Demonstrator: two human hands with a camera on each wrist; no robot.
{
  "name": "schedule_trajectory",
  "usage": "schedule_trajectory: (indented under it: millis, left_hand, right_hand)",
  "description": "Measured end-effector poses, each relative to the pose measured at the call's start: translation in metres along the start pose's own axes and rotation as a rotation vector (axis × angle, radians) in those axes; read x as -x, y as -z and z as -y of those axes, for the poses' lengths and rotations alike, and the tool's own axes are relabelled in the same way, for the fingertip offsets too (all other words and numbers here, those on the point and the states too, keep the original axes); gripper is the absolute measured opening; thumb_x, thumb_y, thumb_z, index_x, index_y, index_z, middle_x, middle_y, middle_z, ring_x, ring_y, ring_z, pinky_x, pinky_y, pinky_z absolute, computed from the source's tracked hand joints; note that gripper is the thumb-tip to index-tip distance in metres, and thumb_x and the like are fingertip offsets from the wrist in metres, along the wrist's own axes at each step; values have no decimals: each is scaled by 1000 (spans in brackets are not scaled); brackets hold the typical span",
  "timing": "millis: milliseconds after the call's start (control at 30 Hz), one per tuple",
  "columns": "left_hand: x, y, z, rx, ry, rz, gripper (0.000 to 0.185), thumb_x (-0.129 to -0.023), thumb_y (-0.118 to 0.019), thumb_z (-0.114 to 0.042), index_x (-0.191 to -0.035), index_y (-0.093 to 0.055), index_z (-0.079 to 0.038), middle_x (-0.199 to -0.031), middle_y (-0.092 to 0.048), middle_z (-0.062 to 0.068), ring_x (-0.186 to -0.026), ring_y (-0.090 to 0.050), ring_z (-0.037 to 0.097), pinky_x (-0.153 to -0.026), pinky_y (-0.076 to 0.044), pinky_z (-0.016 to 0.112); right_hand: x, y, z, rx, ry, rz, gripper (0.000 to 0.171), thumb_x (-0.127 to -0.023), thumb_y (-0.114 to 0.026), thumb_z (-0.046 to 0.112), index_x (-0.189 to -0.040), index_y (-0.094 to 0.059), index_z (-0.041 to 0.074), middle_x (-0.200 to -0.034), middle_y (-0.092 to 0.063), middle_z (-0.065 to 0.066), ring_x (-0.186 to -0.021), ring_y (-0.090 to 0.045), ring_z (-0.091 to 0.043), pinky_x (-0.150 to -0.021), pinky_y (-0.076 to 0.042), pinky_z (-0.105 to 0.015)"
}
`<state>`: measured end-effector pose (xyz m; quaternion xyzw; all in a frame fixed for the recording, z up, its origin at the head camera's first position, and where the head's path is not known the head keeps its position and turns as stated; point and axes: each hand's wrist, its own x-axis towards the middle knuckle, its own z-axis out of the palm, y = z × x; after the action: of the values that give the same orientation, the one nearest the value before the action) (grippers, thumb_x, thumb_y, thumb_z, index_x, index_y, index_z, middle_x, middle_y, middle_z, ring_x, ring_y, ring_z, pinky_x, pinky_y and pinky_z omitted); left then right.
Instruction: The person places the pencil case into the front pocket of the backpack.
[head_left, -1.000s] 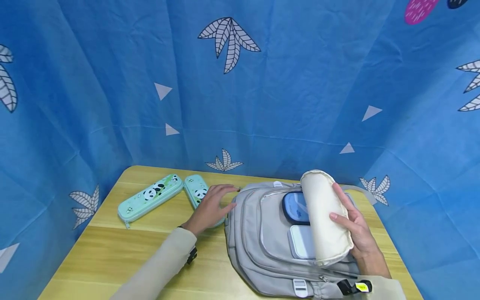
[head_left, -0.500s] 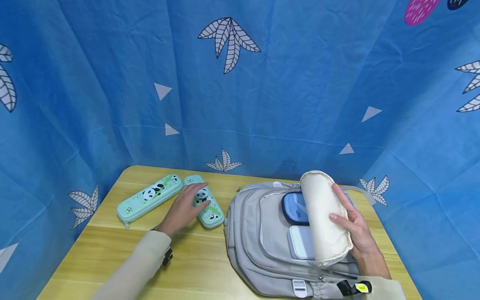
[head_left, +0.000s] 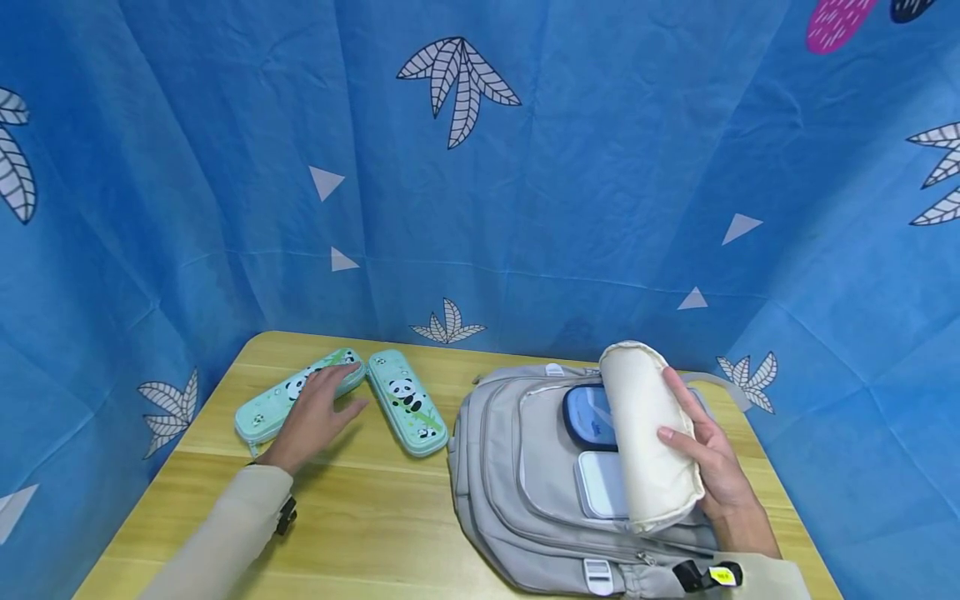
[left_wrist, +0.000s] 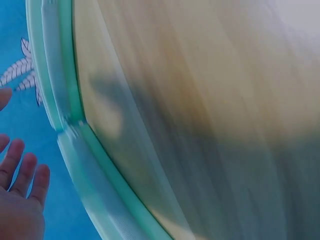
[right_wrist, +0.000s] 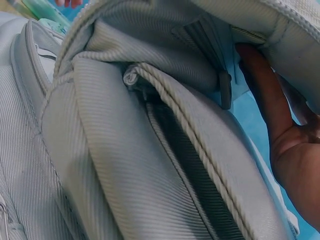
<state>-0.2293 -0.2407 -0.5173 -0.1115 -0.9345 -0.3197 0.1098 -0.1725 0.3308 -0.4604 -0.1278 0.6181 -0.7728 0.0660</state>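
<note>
The left hand point(head_left: 311, 417) lay flat, fingers relaxed, on the far-left panda pencil case point(head_left: 279, 401) on the desk point(head_left: 375, 508). The right hand point(head_left: 708, 467) gripped the backpack's folded-back cream flap point(head_left: 645, 433), holding the grey backpack point(head_left: 510, 475) open. Judged step: picking up a case; next, the fingers must close around it.

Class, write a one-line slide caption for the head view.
Left hand rests on a panda case; right hand holds open a grey backpack's cream flap.

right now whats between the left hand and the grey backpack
In the head view, the second panda pencil case lies on the table between the left hand, which rests on the first panda case, and the grey backpack.
</note>
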Motion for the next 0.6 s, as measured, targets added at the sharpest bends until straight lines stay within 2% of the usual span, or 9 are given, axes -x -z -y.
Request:
schedule_trajectory:
  millis: [133, 333, 433, 600]
  left_hand:
    - [5, 12, 13, -42, 22, -38, 63, -102, -79, -23, -156, -55, -1, -155, -55, 27, -146, -46, 49, -120, -39, 69]
    - [14, 31, 35, -128, 97, -81, 69, -98, -83, -30, -152, -55, 4, -149, -56, 32, -133, -47, 52, -103, -41, 68]
    - [19, 39, 46, -153, 157, -61, 76, -97, -84, -34, -153, -52, 5, -151, -52, 34, -133, -44, 53, -99, -38, 67]
    - [28, 50, 62, -175, 218, -9, 89, -93, -86, -43, -157, -46, 6, -157, -45, 38, -137, -39, 58, -100, -36, 71]
  right_hand:
    - [0, 0, 0, -2, 1, 8, 82, -109, -46, -8, -177, -15, 29, -183, 5, 0, -144, -50, 1, -105, -60, -27]
    - [0, 0, 0, 3, -1, 11, 83, -110, -46, -8, -177, -15, 30, -184, 5, -1, -144, -49, 2, -106, -59, -27]
    - [0, 0, 0, 1, 2, 15, 82, -110, -45, -8, -177, -15, 29, -183, 6, -1, -144, -49, 2, -106, -59, -26]
    - [0, 1, -1, -6, 5, 14, 82, -110, -45, -8, -177, -15, 29, -184, 7, 0, -144, -48, 2, -106, -59, -25]
